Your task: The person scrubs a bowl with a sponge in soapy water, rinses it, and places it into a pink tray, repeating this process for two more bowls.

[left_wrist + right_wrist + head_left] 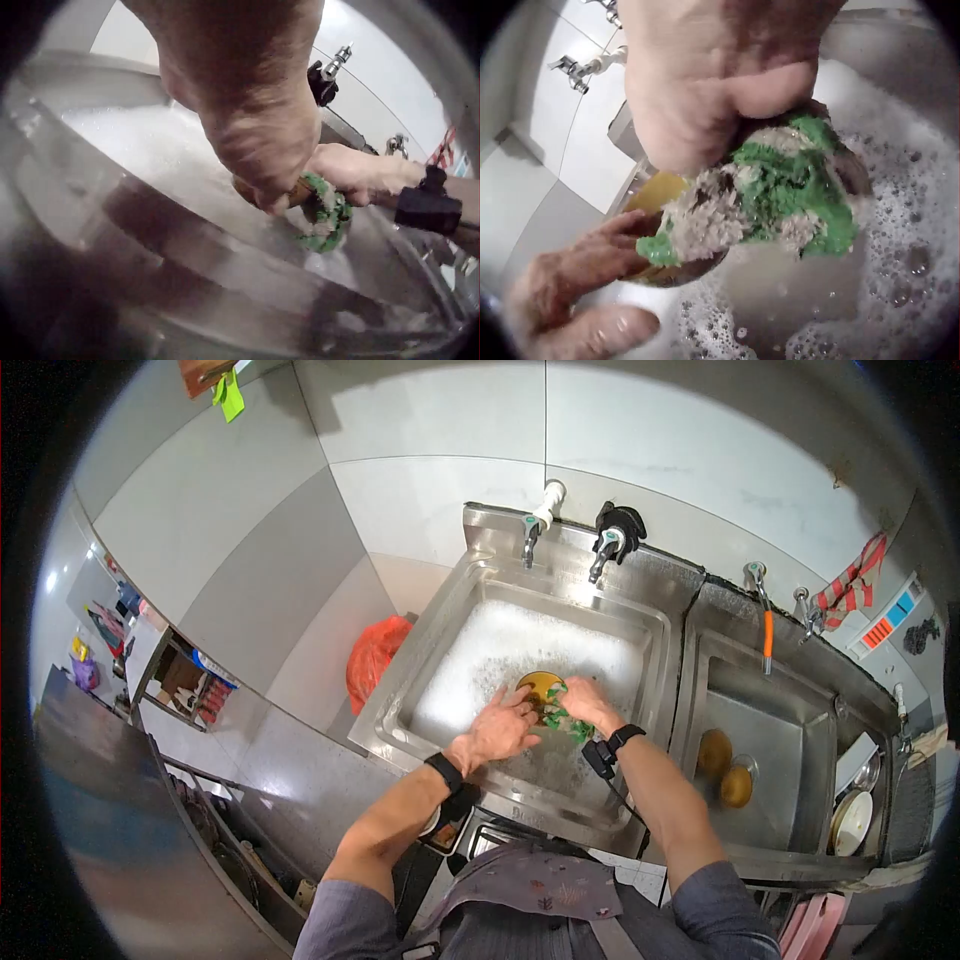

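Over the left sink, which holds foamy water, my left hand holds a yellow-amber bowl by its side. The bowl is tilted, and its yellow inside shows in the right wrist view. My right hand grips a shaggy green and greyish-white scrubbing cloth against the bowl. Strands of the cloth hang below the hand, and its fingers are mostly hidden behind the palm and cloth. In the left wrist view, the cloth sits right beside the left fingers.
White foam covers much of the water. Two taps, one white-piped and one black-wrapped, stand behind this sink. The right sink holds amber dishes and a white bowl. A red plastic bag lies left of the sink.
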{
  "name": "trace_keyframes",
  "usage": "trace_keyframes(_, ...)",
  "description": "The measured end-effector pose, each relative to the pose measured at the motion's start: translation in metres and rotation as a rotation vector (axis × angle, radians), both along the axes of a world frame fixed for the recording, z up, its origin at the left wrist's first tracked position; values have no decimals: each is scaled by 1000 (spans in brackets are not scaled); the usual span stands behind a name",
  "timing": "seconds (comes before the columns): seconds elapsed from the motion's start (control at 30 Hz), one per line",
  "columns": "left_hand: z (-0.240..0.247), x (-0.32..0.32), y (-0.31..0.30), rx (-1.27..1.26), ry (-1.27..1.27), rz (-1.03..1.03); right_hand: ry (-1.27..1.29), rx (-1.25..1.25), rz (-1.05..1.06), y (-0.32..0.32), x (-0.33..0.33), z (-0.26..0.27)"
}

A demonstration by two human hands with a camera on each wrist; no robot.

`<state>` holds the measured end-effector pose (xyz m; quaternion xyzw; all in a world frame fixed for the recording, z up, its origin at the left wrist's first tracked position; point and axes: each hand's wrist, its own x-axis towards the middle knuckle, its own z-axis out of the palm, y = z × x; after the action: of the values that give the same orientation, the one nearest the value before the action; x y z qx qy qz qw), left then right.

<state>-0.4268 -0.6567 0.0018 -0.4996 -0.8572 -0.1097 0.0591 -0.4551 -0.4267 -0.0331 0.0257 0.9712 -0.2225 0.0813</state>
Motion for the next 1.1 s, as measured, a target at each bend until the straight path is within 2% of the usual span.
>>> trace_keyframes(0.03, -8, -7, -2, 1, -7, 2, -105, -41, -3, 0, 2, 7)
trace_keyframes(0.1, -20, -31, -1, -206, -56, -119, -204, -81, -4, 1, 2, 12)
trace_keyframes(0.13, -18, -32, 2, -207, -63, -121, -195, -295, -51, 6, 5, 1)
trace_keyframes(0.17, -14, -34, 7, -237, -200, -18, -177, -508, -96, 12, 3, -6)
trace_keyframes(0.2, -12, -34, 8, -266, -338, 87, -180, -509, -93, 19, -1, -16)
trace_keyframes(0.23, -13, -34, 6, -268, -340, 90, -134, -362, -179, 25, -4, -24)
trace_keyframes(0.27, -13, -34, 1, -148, -479, 193, -87, -216, -264, 32, -6, -32)
trace_keyframes(0.3, -12, -35, -2, -25, -614, 297, -87, -220, -260, 36, -4, -32)
trace_keyframes(0.33, -17, -36, -5, -26, -612, 305, -75, -84, -344, 39, 1, -31)
trace_keyframes(0.37, -23, -35, -9, 321, -1036, 513, -62, 53, -425, 39, 7, -32)
trace_keyframes(0.4, -32, -35, -13, 695, -1443, 711, -61, 49, -416, 37, 10, -47)
trace_keyframes(0.43, -40, -36, -17, 699, -1437, 716, -96, 132, -438, 35, 10, -74)
trace_keyframes(0.47, -49, -38, -18, 854, -1587, 727, -129, 217, -464, 35, 8, -87)
trace_keyframes(0.5, -57, -41, -18, 1011, -1738, 730, -126, 217, -464, 34, 7, -78)
trace_keyframes(0.6, -74, -45, -14, 1042, -1722, 797, -424, -597, -230, 18, 16, -22)
trace_keyframes(0.67, -75, -44, -9, 1030, -1729, 794, -172, -1043, -199, -5, 2, -72)
trace_keyframes(0.7, -76, -45, -7, 1026, -1734, 799, -52, -874, -201, -23, 10, -46)
trace_keyframes(0.73, -74, -44, -6, 1020, -1735, 796, 0, -712, -130, -41, 29, 11)
trace_keyframes(0.77, -68, -42, -4, 1039, -1757, 797, 84, -661, -19, -48, 34, 20)
trace_keyframes(0.83, -60, -38, 1, 1055, -1780, 795, 169, -707, 71, -66, 41, 26)
trace_keyframes(0.9, -55, -36, 7, 1066, -1774, 680, 210, -558, 267, -78, 47, 30)
trace_keyframes(0.93, -56, -37, 5, 1097, -1810, 592, 546, -292, 320, -84, 46, 17)
trace_keyframes(0.97, -57, -37, 5, 1103, -1807, 590, 549, -290, 324, -81, 39, 5)
trace_keyframes(1.03, -29, -22, 6, 956, -1711, 599, 476, -185, 256, -72, 31, -2)
trace_keyframes(1.07, -53, -27, 4, 880, -1703, 617, 363, -401, 270, -62, 16, -4)
trace_keyframes(1.1, -49, -23, 3, 880, -1704, 620, 360, -403, 271, -55, 9, -4)
